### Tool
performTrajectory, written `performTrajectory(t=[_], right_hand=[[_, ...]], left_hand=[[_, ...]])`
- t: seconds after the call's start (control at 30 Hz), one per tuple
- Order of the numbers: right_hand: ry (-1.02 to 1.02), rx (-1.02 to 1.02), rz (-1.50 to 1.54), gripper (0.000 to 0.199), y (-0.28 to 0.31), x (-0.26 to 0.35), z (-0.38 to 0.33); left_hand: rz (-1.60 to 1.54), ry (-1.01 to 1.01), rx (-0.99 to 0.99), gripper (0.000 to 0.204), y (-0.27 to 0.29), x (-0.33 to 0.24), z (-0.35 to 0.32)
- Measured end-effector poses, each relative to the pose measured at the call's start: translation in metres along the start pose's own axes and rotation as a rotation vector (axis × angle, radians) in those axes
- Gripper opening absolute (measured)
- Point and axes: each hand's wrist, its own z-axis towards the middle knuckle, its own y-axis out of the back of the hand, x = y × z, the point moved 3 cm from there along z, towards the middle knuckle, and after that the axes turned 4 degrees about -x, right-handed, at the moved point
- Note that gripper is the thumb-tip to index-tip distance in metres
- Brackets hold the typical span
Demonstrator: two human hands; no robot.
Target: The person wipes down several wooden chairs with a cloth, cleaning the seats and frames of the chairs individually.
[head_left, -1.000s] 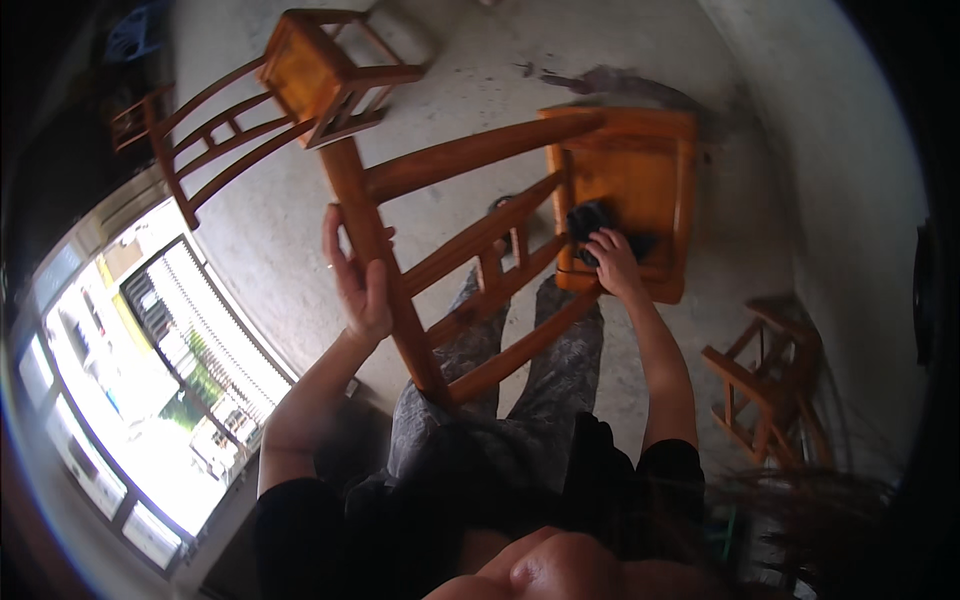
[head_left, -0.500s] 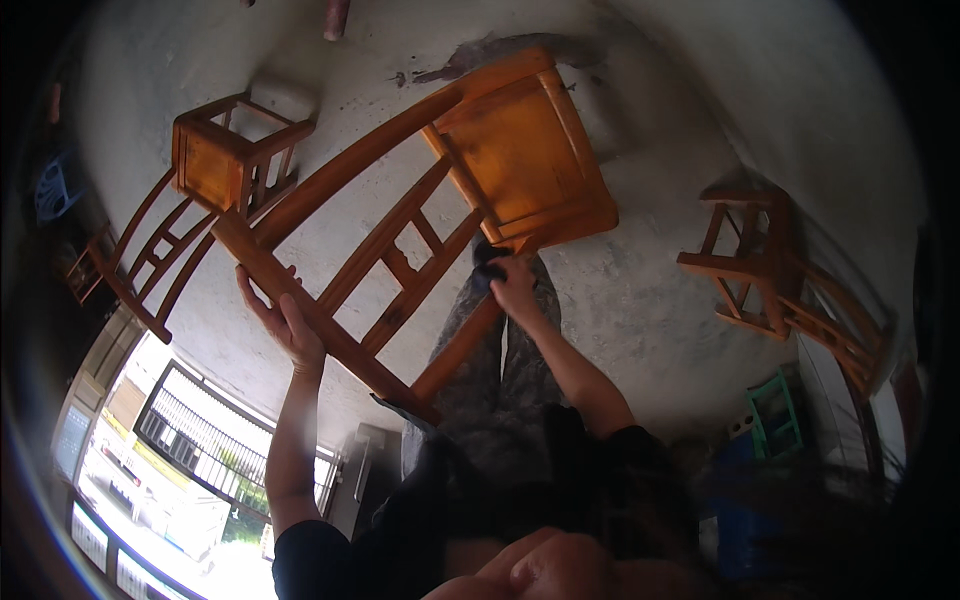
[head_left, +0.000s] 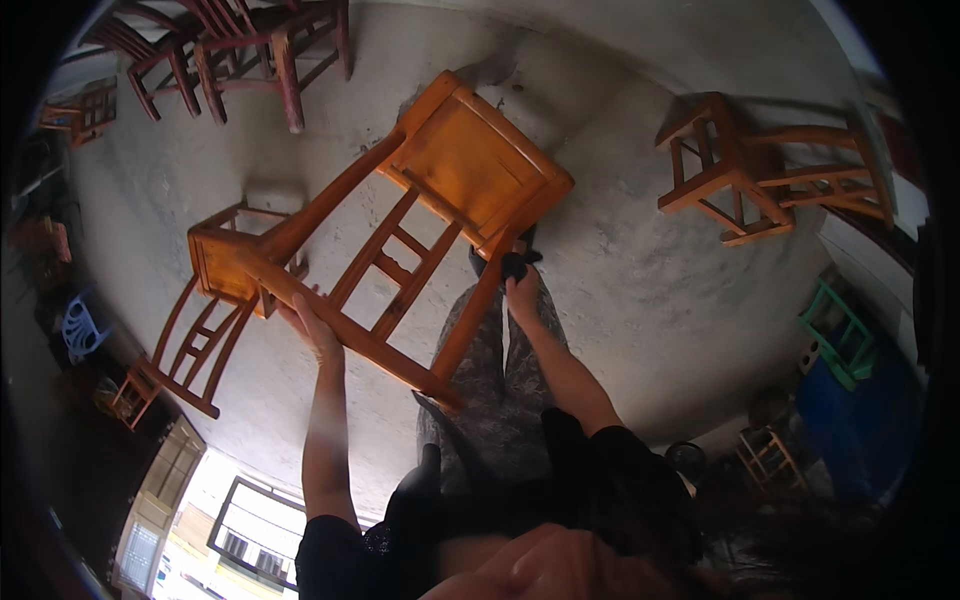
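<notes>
A varnished orange-brown wooden chair (head_left: 480,150) is tilted in front of me, its slatted back toward me and its square seat farther off. My left hand (head_left: 316,325) grips the top rail of the back from its left side, with some fingers hidden by the wood. My right hand (head_left: 522,290) holds a small black wad (head_left: 513,266), perhaps a cloth or pad, against the right back post close to the seat. My legs are beneath the chair's back.
A similar wooden chair (head_left: 222,262) stands just left of mine, and another (head_left: 725,170) is to the right by the wall. Dark red chairs (head_left: 270,50) stand at the far left. A green frame (head_left: 840,335) and a blue object (head_left: 860,420) sit at the right.
My view has shifted, bringing the dark red chairs into sight. The chair's seat has swung left in the picture. My right hand stays beside the back post with the black wad.
</notes>
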Motion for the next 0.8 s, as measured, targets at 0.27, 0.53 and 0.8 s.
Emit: performTrajectory(t=[0.27,0.53,0.8], right_hand=[[-0.12,0.024,0.263,0.034,0.105,-0.053,0.015],[-0.261,-0.197,0.052,0.037,0.19,-0.107,-0.069],[-0.189,-0.139,0.006,0.036,0.169,-0.126,-0.125]], left_hand=[[-0.457,0.726,0.418,0.027,0.004,0.012,-0.075],[-0.482,0.902,0.712,0.013,-0.049,-0.055,-0.107],[-0.351,0.956,0.784,0.024,-0.131,-0.171,-0.105]])
